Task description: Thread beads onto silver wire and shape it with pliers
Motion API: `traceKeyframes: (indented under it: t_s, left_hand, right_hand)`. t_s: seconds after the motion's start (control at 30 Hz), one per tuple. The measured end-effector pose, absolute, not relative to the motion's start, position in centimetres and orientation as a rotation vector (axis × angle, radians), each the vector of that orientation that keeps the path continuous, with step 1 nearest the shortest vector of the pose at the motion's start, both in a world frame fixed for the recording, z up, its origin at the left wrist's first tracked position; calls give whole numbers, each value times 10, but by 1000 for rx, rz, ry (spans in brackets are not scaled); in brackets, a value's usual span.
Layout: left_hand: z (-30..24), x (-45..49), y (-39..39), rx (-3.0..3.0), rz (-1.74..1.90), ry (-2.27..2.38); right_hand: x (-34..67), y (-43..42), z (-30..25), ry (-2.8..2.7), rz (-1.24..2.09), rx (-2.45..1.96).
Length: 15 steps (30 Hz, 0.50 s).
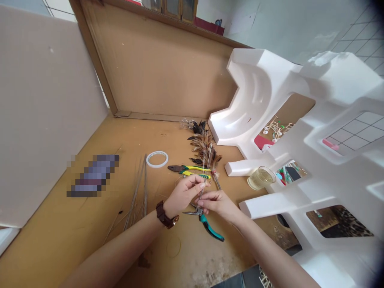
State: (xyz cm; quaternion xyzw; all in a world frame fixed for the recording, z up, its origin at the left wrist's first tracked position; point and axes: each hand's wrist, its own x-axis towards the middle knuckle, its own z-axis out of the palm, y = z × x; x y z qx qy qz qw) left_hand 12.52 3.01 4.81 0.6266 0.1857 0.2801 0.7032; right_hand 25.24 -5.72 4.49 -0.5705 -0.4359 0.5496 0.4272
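My left hand [185,193], with a dark watch [165,215] at its wrist, pinches a thin wire [208,158] that rises past the fingertips. Just below and to the right, the fingers of my right hand [218,203] close on the lower part of the same wire. Teal-handled needle-nose pliers [212,229] lie open on the table under both hands. Behind the fingers rest yellow-handled pliers [177,169]. Farther back lies a bundle of brown and black feathers [200,145], with stems bound together at the near end.
Straight wires [138,192] and a white tape roll [157,159] lie left of my hands. A pixelated dark object [94,176] is farther left. On the right, a glass [261,178] stands beside a large white foam piece [282,208]. A cardboard panel [162,72] closes the back.
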Motion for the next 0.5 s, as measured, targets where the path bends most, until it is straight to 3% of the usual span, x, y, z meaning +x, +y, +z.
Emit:
traceKeyframes:
  t_s: [0.17, 0.37, 0.5]
  left_hand:
    - [39, 128, 37, 1475, 786, 379]
    - [32, 129, 44, 1628, 635, 491]
    - [26, 131, 43, 1893, 688, 488]
  right_hand:
    - [253, -57, 48, -1245, 1193, -1521]
    - [264, -53, 35, -1582, 714, -1772]
    - [271, -46, 20, -1647, 614, -1793]
